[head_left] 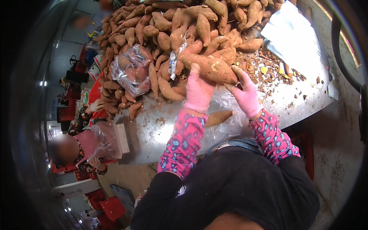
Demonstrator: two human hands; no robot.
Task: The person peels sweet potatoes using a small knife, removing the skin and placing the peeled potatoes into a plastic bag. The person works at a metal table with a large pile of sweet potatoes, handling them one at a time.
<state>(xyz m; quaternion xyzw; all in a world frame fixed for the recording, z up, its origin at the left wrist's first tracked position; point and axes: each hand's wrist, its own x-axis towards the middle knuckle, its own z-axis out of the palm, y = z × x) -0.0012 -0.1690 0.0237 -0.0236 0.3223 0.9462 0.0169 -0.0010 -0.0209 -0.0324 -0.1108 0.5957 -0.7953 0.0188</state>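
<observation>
A large sweet potato (212,67), dusty with soil, is held between my two hands above the metal table. My left hand (199,89), in a pink fingerless glove, grips its near left side with the thumb on top. At its right end, the thumb and fingers of my right hand (244,92), gloved the same way, close around the tip. Below my hands a clear plastic bag (224,132) lies at the table's near edge, with one sweet potato (219,118) in or on it; I cannot tell which. Behind rises a big heap of sweet potatoes (164,23).
A filled clear bag (132,70) of sweet potatoes rests against the heap. Soil crumbs and broken bits (267,77) litter the metal table (155,129) at right, beside white sheets (296,37). At left a co-worker's gloved hand (97,105) touches the heap; the other holds a plastic bag (106,138).
</observation>
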